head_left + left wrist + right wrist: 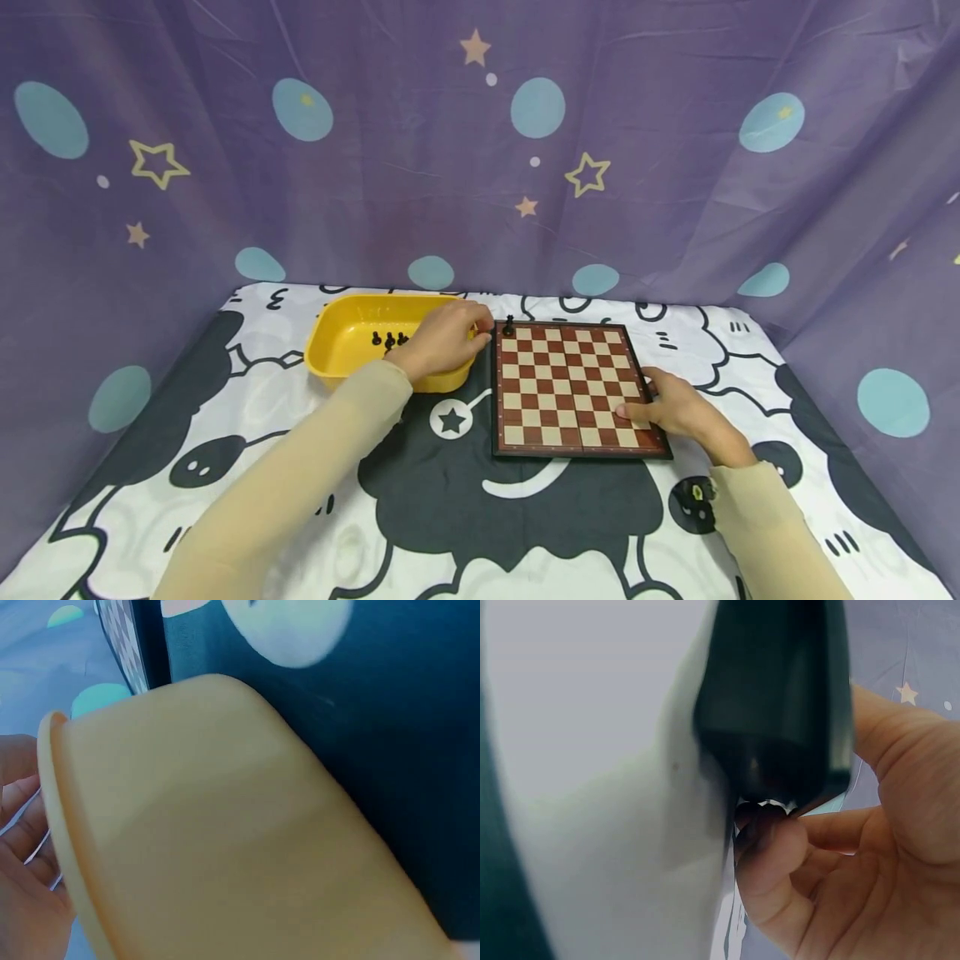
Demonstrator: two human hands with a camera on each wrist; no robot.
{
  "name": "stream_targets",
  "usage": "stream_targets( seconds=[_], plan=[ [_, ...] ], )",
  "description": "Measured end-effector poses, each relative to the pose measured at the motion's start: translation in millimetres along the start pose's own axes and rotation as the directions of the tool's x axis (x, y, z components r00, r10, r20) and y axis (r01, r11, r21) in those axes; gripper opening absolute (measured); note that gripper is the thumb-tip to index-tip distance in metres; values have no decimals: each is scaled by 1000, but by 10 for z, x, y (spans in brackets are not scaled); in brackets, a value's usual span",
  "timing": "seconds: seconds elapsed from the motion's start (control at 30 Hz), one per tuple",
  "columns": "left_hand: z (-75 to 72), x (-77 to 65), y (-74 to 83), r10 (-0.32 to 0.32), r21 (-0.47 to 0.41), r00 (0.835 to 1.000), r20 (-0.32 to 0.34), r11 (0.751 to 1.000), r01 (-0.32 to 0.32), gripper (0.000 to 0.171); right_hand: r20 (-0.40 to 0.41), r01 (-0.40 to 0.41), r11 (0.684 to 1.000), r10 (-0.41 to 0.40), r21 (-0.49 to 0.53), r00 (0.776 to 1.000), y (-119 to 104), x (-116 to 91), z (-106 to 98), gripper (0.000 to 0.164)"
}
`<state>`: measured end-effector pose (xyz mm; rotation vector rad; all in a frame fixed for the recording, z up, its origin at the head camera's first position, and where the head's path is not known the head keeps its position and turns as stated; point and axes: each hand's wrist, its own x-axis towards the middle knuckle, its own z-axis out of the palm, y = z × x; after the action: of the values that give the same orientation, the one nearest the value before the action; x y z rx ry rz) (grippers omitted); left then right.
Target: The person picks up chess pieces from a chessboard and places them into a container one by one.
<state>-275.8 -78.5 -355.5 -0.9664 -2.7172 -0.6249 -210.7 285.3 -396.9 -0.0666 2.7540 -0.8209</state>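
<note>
My left hand (pixel 446 335) reaches over the right rim of a yellow plastic basin (pixel 324 360), fingertips near the chessboard's far left corner. Its thumb and fingers stand apart, and nothing shows between them. In the left wrist view, loosely bent fingers (pixel 28 825) appear behind the basin's rim (pixel 56 780). A black chess piece (pixel 509 326) stands upright on the corner square of the brown and cream chessboard (pixel 555 385). With the thumb on top and fingers at the side, my right hand (pixel 681 410) grips the board's right edge, whose dark frame (pixel 780 690) shows in the right wrist view.
Several small black chess pieces (pixel 389 341) lie inside the basin, partly hidden by the left forearm. The basin stands just left of the board. A black and white patterned cloth (pixel 517 517) covers the table, and a purple curtain (pixel 420 167) hangs behind it.
</note>
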Motion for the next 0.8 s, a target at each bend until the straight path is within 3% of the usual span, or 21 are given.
stream_targets(
  seconds=[0.47, 0.8],
  plan=[
    [216, 333, -37, -62, 24, 998, 30, 998, 62, 21, -9, 26, 1000, -26, 13, 1000, 20, 2, 2, 91],
    [348, 517, -87, -82, 107, 996, 28, 991, 79, 22, -11, 17, 1000, -17, 11, 1000, 14, 3, 8, 90]
  ],
)
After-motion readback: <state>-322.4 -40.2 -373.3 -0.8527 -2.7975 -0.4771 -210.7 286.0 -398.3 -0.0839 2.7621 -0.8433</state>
